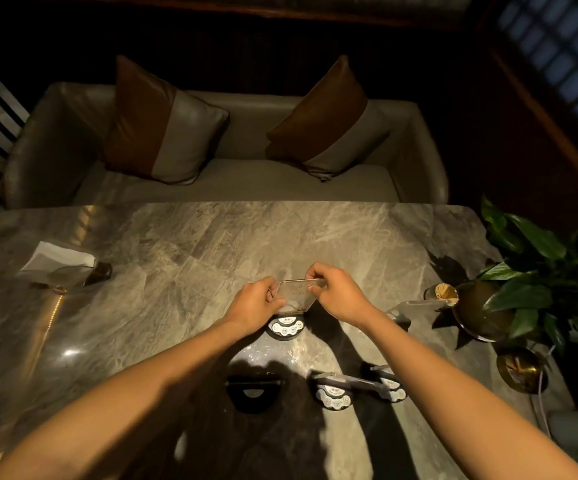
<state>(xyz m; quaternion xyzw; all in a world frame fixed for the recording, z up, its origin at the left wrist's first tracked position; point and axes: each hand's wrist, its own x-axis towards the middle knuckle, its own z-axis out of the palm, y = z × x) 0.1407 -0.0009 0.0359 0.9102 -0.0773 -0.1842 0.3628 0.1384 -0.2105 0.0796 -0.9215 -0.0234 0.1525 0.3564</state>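
A clear acrylic sign plate (296, 293) stands upright over a black half-round call-button base (285, 328) in the middle of the marble table (183, 258). My left hand (254, 306) pinches the plate's left edge. My right hand (336, 292) grips its upper right corner. Whether the plate's lower edge sits inside the base is hidden by my hands. Closer to me lie a black base with an empty slot (252, 396), a second button base (334, 398) and a third (389, 388), with a clear plate lying across the last two.
A napkin holder (62, 265) stands at the table's left. At the right edge are a toothpick cup (445, 294), another clear plate (415, 306), a potted plant (523, 289) and a brass dish (519, 368). A grey sofa with two cushions (225, 174) lies beyond the table.
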